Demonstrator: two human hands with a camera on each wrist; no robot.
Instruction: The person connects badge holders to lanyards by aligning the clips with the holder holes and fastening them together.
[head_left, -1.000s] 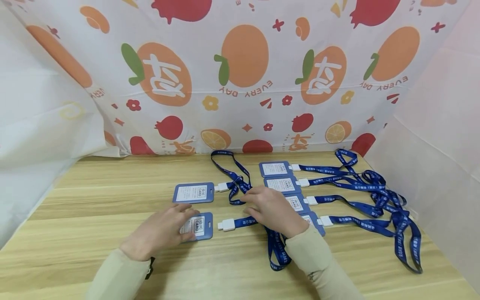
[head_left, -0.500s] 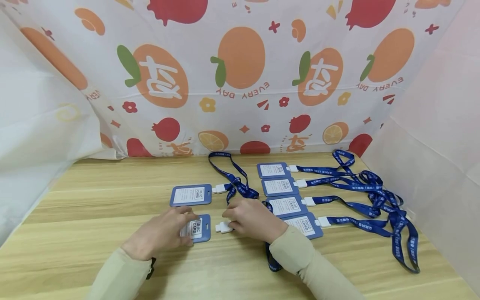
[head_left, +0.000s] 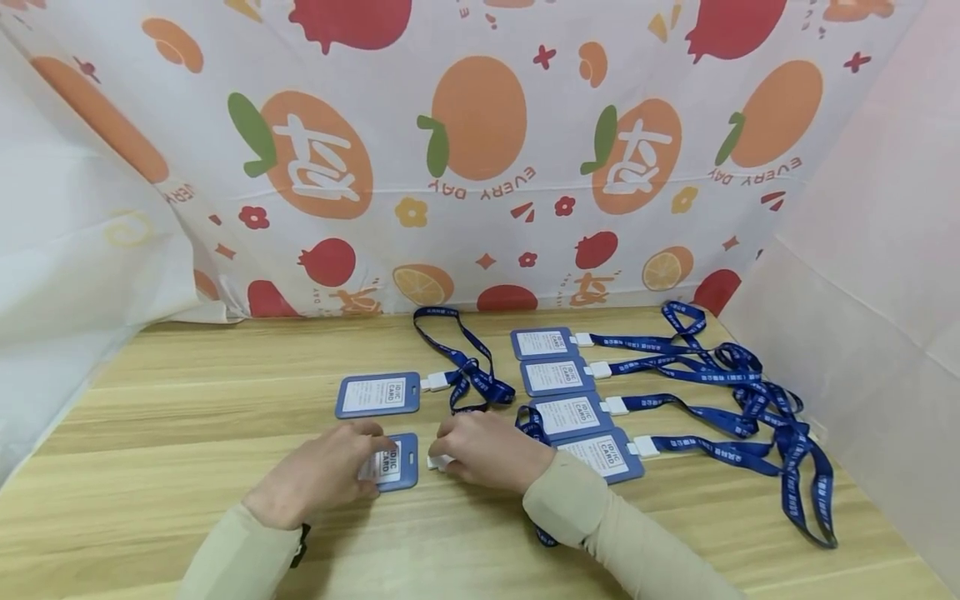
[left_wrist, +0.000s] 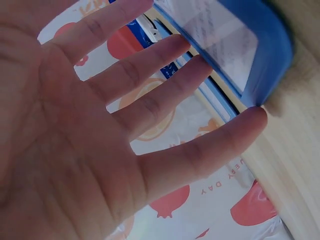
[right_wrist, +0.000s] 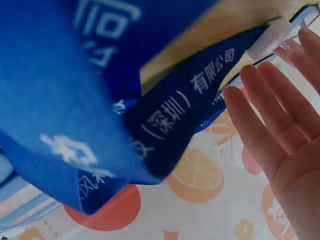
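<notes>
Head view: the right hand [head_left: 491, 450] has shifted leftward along the table [head_left: 225, 392], and its fingers now cover most of the clip [head_left: 437, 462], which lay in fuller view half a second ago. Thumb and index appear to pinch it; only a white end shows past them. The left hand [head_left: 330, 467] has hardly moved: it holds the card [head_left: 397, 475] by its left part, index finger over the face, thumb at the near edge. The card lies in front of the second card [head_left: 378, 395], its slot facing the clip across a small gap that looks much the same as before. So, as I judge it, each part is now under a hand and the two are roughly in line, but they are not joined. The second clip [head_left: 437, 382] sits just beside the second card; I cannot tell whether they touch. At the right, four cards [head_left: 597, 457] stand in a column and appear fastened to their straps [head_left: 708, 448], more of the nearest one showing now that the right arm is out of its way.

Left wrist view: the fingers are long and slightly spread, with fingertips at the card's edge; the thumb's grip cannot be made out.

Right wrist view: the strap [right_wrist: 165, 107] loops across, running up to the clip beside the fingertips. Three fingers extend clear of it; the pinch itself is not clearly shown.
</notes>
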